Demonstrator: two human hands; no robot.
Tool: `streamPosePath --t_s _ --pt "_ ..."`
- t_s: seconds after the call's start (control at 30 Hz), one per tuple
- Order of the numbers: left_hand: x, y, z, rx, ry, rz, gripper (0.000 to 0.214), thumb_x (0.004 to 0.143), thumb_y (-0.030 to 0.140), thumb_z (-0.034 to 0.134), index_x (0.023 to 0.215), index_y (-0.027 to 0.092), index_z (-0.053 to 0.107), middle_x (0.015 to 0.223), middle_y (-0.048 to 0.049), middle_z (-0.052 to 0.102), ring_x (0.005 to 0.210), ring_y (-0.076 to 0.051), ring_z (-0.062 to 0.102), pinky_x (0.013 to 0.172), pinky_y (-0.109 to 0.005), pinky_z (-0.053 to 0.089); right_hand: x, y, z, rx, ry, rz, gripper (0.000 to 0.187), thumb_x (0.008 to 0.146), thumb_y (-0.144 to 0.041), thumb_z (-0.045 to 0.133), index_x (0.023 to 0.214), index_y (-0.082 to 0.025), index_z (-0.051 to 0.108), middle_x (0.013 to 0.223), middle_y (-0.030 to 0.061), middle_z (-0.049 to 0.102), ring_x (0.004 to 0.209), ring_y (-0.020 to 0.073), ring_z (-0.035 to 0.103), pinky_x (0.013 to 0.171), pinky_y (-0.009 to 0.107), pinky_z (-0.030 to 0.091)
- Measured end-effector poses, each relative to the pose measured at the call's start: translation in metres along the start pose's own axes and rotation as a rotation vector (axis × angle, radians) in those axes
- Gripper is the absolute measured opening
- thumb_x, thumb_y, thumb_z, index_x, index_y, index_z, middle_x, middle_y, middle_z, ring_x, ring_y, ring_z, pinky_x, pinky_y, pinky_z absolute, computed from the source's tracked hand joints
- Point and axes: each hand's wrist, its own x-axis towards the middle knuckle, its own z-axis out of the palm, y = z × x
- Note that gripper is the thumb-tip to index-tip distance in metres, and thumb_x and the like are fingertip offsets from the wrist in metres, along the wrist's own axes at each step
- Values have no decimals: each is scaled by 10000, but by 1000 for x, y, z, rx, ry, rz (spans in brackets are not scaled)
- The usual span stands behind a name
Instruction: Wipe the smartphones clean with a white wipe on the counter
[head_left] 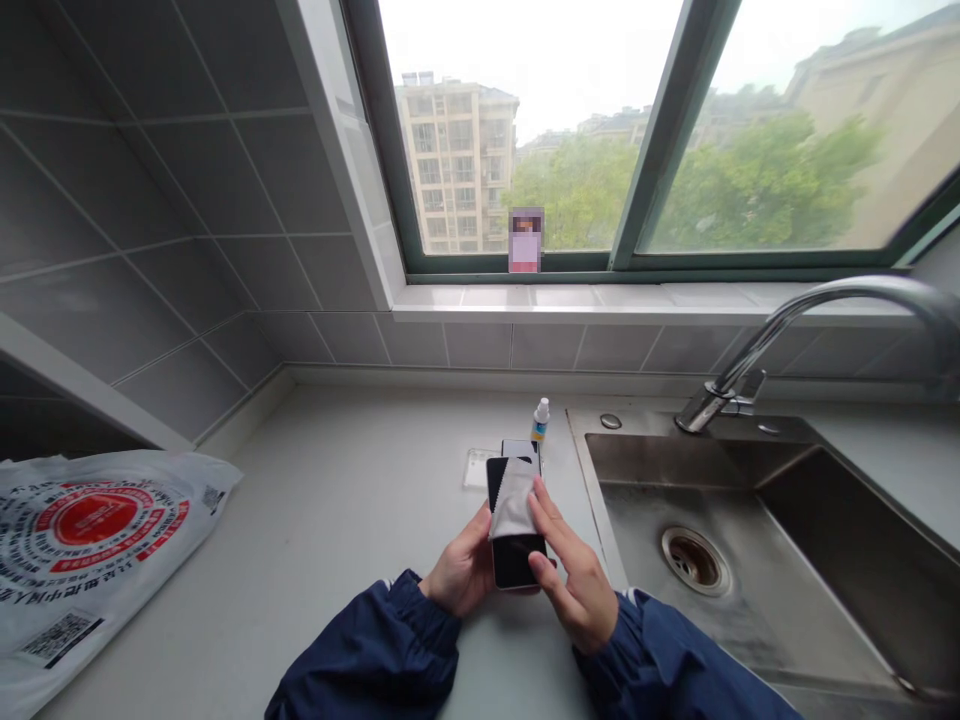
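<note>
A black smartphone (pixel 517 563) lies screen up in my left hand (pixel 463 562), whose fingers wrap round its left side and underneath. Over the phone's upper part is a light grey cleaning cloth (pixel 515 500) with a zigzag edge. The fingers of my right hand (pixel 571 565) press the cloth against the screen, and the thumb rests at the phone's lower right. Just beyond the phone, a second flat device (pixel 520 448) lies on the counter, partly hidden. A clear phone case (pixel 475 468) lies to its left. A small white bottle (pixel 540 418) with a blue and yellow label stands behind.
At right is a steel sink (pixel 757 560) with a drain and a curved chrome faucet (pixel 724 385). A white plastic bag (pixel 97 560) with red and black print lies at the left on the pale counter (pixel 337 480). A window with a sill (pixel 570 297) is ahead.
</note>
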Motion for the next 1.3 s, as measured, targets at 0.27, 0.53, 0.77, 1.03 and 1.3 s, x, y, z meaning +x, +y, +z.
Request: streamPosePath --t_s 0.27,0.53,0.77,1.03,1.3 --pt "-1 7 7 35 127 126 546 971 454 354 1480 261 327 1398 -160 527 1126 -342 609 877 -516 508 -5 -3 4 71 25 82 582 953 -295 491 1499 -177 329 1527 101 341 1379 279 376 1127 428 364" --pt "-2 13 12 -6 162 162 533 971 441 374 1481 309 291 1404 -133 526 1127 -310 616 924 -511 488 -3 2 11 394 143 397 467 905 -363 619 1332 -181 579 1286 106 624 1147 288 628 1013 408 505" --pt "-2 11 18 81 157 165 534 969 467 361 1429 197 396 1414 -178 495 1192 -340 557 877 -469 508 2 16 15 927 121 767 554 706 -467 819 1138 -143 698 1000 114 748 914 287 713 851 423 573" --pt "-1 10 14 295 116 358 528 973 473 349 1388 164 454 1333 -158 572 1228 -305 533 1066 -453 369 -1 16 16 1020 23 758 488 714 -461 817 1072 -144 726 915 95 743 820 226 702 798 368 552" --pt "0 12 14 273 113 411 548 964 445 394 1432 161 358 1308 -199 576 1126 -325 598 1001 -511 412 2 6 16 1115 -22 861 517 685 -479 829 1059 -135 731 948 98 739 846 223 703 799 367 555"
